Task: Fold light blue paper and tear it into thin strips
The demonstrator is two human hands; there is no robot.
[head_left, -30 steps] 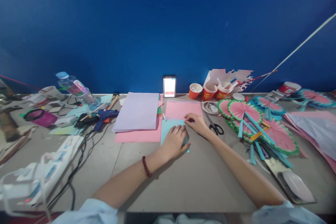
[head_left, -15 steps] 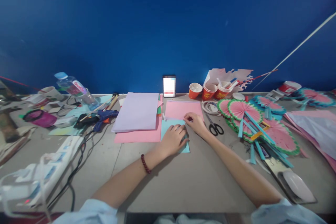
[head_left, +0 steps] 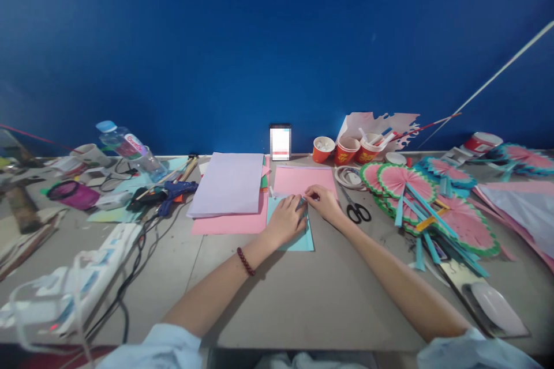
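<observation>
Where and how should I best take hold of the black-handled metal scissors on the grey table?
Probably by the black loop handles, coming from the near right: the scissors lie flat with those loops toward you and tips pointing away, while your right forearm passes just left of them.

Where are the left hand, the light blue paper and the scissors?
Left hand (head_left: 285, 221), head view: back of the hand.
Light blue paper (head_left: 300, 243), head view: its near part.
Scissors (head_left: 357, 206), head view: the black handles.

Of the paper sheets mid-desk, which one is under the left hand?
The blue sheet: the left hand lies over it, while the lavender sheet lies to its left and the pink sheet beyond its far edge.
</observation>
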